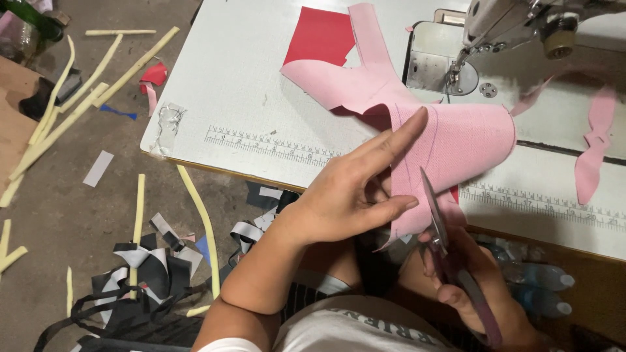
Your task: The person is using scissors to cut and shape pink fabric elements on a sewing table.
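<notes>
A white worktop (248,85) with printed ruler strips along its front edge is seen from above, a sewing machine (495,39) mounted at its right end; the concrete floor (59,208) to the left is littered with yellow foam strips (195,215) and black and grey fabric scraps (143,274). A pink fabric piece (456,140) is draped over the worktop's front edge, its long axis running from the upper left, where it overlaps a red sheet (319,36), down and right toward the person's lap. The lower flap of the pink piece is held by the left hand (352,192): the index finger is stretched flat along the upper face, the thumb is pressed against the lower edge, so the cloth is pinched between them, hand half open. Scissors (438,221) are gripped in the right hand (482,287), fingers closed through the handles; the blades are pointed up and away, set against the pink flap just right of the left thumb, along a faint drawn line. Whether the blades are parted cannot be told. Both hands are close together, with the left one further up the fabric. A separate pink offcut (596,143) is lying on the worktop at far right, well apart.
</notes>
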